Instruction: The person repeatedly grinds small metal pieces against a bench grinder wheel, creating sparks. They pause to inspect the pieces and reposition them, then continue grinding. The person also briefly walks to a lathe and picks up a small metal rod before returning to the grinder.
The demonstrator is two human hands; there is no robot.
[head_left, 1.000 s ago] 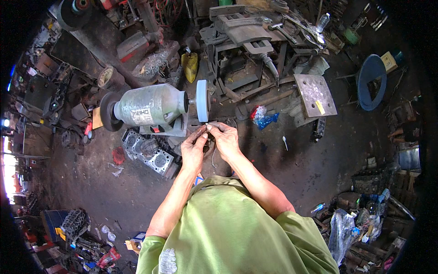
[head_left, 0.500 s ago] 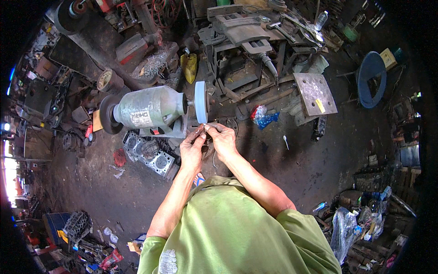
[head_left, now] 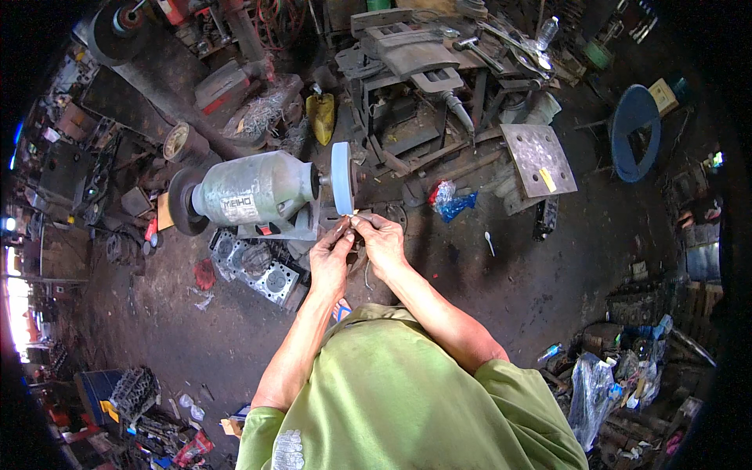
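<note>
A green bench grinder (head_left: 254, 186) stands in front of me, with a pale blue grinding wheel (head_left: 342, 178) on its right end and a dark wheel (head_left: 186, 202) on its left. Just under the blue wheel's lower edge, my left hand (head_left: 330, 254) and my right hand (head_left: 381, 241) come together, thumbs and fingertips pinched. Between them is a small piece, mostly covered by the fingers, its tip at the wheel's edge. I cannot make out its kind, or whether it touches the wheel.
An engine cylinder head (head_left: 270, 278) lies on the floor below the grinder. Beyond the wheel stands a cluttered metal bench (head_left: 415, 55) with a hammer (head_left: 479, 53) on it. Right of it are a drilled steel plate (head_left: 536, 160) and a blue ring-shaped disc (head_left: 636, 133). Scrap and plastic lie lower right.
The view has shifted very slightly, so the grinder sits a little further left. Both hands stay pinched together at the lower edge of the blue wheel.
</note>
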